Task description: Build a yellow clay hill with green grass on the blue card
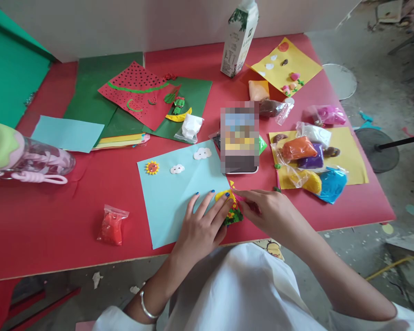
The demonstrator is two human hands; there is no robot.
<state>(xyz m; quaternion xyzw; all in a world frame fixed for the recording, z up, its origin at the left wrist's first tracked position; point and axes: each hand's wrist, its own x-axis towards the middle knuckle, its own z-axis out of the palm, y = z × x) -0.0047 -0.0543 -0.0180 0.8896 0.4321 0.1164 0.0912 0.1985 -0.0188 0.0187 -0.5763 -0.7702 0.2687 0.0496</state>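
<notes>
Head view: a person sits at a red worktop [55, 230] and works with both bare hands at its near edge.
Landmark: a light blue paper sheet [172, 197] lies flat on the worktop in front of the person; places below are told from it.
Left hand: the left hand [202, 225] rests on the sheet's near right corner, fingers spread and flat, fingertips touching the clay piece; its grip is wide, closed on nothing.
Right hand: the right hand [265, 209] is just right of the sheet, its grip narrow, thumb and fingers pinched together at the edge of the clay piece.
Clay piece: a small clay figure [232, 209] in yellow, green and red sits at the sheet's right edge, between the two hands.
On the sheet: a clay sun [152, 168] near its far left corner, and white clay clouds [177, 169] beside it.
Left of the sheet: a bag of red clay [111, 225] lies apart, near the worktop's front.
Right of the sheet: bags of coloured clay [305, 156] are heaped on yellow paper.
Beyond the sheet: a phone [239, 140] at its far right corner, and a milk carton [238, 39] standing upright, well apart.
</notes>
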